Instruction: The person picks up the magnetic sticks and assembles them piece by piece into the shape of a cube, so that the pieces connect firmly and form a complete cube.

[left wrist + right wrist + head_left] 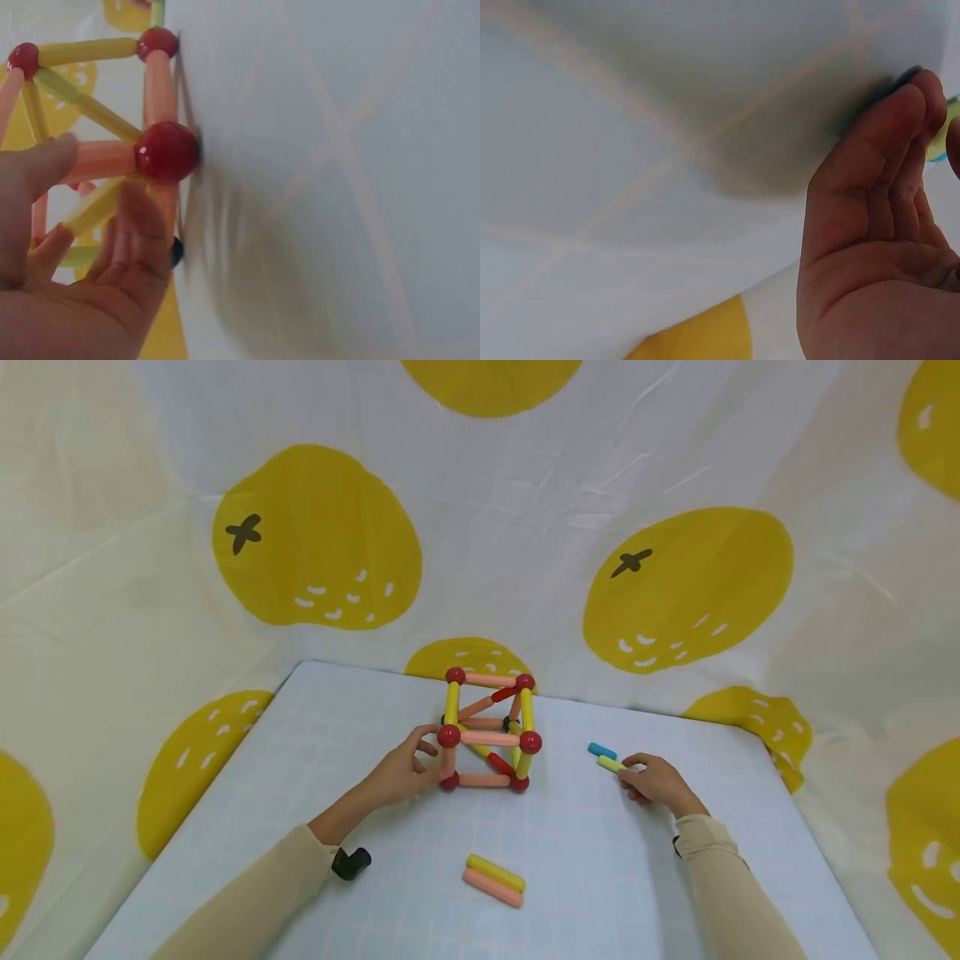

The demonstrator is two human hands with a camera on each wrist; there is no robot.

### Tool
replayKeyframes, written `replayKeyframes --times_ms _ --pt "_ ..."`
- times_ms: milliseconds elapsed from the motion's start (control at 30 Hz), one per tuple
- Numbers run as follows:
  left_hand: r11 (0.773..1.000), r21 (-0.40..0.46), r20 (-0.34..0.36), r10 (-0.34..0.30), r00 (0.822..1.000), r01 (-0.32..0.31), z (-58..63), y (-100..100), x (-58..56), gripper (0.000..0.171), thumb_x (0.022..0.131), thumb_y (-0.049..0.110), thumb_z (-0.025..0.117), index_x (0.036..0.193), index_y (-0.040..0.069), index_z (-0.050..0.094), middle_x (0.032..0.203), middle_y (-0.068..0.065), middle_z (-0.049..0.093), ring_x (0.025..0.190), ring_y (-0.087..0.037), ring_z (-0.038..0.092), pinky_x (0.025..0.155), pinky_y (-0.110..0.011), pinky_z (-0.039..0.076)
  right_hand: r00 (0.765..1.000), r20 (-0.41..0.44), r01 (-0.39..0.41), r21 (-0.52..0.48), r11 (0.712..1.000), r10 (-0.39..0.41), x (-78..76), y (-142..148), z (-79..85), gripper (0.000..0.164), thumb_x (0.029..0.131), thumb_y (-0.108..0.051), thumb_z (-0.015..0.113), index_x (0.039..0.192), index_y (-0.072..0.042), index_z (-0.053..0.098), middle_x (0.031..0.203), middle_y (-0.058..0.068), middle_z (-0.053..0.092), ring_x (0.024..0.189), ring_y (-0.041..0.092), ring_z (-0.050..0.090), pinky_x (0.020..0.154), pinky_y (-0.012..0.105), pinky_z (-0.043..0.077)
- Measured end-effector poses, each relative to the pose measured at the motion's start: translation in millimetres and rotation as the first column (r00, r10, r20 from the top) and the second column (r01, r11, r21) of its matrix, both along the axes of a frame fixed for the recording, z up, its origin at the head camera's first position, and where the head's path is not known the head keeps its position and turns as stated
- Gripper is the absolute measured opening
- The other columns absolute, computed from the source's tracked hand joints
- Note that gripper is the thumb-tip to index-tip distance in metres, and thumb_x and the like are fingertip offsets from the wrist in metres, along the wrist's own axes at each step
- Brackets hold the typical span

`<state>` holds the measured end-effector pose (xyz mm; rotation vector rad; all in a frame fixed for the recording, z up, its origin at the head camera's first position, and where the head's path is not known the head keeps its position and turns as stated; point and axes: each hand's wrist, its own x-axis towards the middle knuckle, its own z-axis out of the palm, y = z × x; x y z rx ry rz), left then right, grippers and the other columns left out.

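A box-shaped frame of magnetic rods and balls (489, 738) stands on the table, with pink, yellow, red and light green rods joined mostly by red balls. My left hand (401, 774) is at its front left corner. In the left wrist view, the thumb and curled fingers of that hand hold the pink upright rod (109, 160) above a red ball (166, 152). To the right, my right hand (656, 782) pinches the near end of a light green rod (609, 763). A blue rod (602, 750) lies just behind it. The right wrist view mostly hides the pinched rod behind the fingers.
Nearer the front of the pale table (405, 910), a yellow rod (495, 872) and a pink rod (492, 888) lie side by side. A white cloth (502, 527) with yellow fruit prints hangs behind the table and along its sides.
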<state>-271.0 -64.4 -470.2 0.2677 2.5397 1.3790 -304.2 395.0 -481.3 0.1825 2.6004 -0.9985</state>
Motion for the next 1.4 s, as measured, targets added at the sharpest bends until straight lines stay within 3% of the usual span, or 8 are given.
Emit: replayKeyframes --times_ms 233,467,700,833,1400 --pt "0.982 -0.115 0.048 -0.146 0.988 0.151 -16.4 2.1 -5.6 0.050 0.097 0.021 0.071 0.143 0.023 0.052 0.123 -0.005 0.064 0.081 -0.016 0.060 0.071 -0.028 0.053 1.000 -0.024 0.012 0.086 0.996 -0.010 -6.8 -9.0 -2.9 0.045 0.099 -0.030 0.063 0.133 -0.001 0.054 0.070 -0.002 0.065 0.059 0.010 0.058 0.061 0.024 0.047" --pt "0.974 -0.125 0.064 -0.184 0.981 0.191 -13.5 7.7 -8.0 0.038 0.100 0.015 0.065 0.136 0.025 0.057 0.119 -0.005 0.065 0.077 -0.016 0.062 0.070 -0.029 0.054 0.996 -0.085 0.029 0.118 0.993 -0.019 -0.8 -17.7 -7.0 0.040 0.099 -0.030 0.063 0.127 -0.001 0.059 0.072 -0.001 0.068 0.061 0.011 0.060 0.061 0.026 0.045" --pt "0.973 -0.173 0.105 -0.137 0.985 0.154 -8.8 15.6 -6.7 0.040 0.100 0.013 0.064 0.137 0.026 0.057 0.122 -0.006 0.063 0.065 -0.017 0.062 0.063 -0.026 0.052 0.992 -0.119 0.044 0.043 0.998 -0.038 11.9 -26.0 -16.2 0.039 0.099 -0.030 0.066 0.126 -0.002 0.062 0.082 -0.001 0.073 0.066 0.009 0.063 0.064 0.025 0.049" --pt "0.970 -0.201 0.092 -0.118 0.989 0.135 -10.5 18.3 -5.1 0.040 0.101 0.014 0.064 0.138 0.028 0.057 0.121 -0.004 0.063 0.060 -0.017 0.061 0.059 -0.027 0.051 0.989 -0.143 0.031 0.007 0.999 -0.030 21.0 -36.8 -15.8 0.037 0.099 -0.027 0.066 0.126 -0.003 0.064 0.083 0.000 0.074 0.068 0.009 0.065 0.065 0.025 0.051" --pt "0.963 -0.247 0.055 -0.098 0.994 0.109 -7.2 39.6 -4.3 0.038 0.102 0.020 0.063 0.138 0.030 0.057 0.124 -0.006 0.067 0.050 -0.020 0.059 0.050 -0.027 0.047 0.981 -0.176 -0.075 0.054 0.996 0.083 60.6 -93.3 33.7 0.029 0.097 -0.028 0.071 0.119 -0.010 0.069 0.075 0.000 0.070 0.067 0.016 0.056 0.062 0.028 0.043"
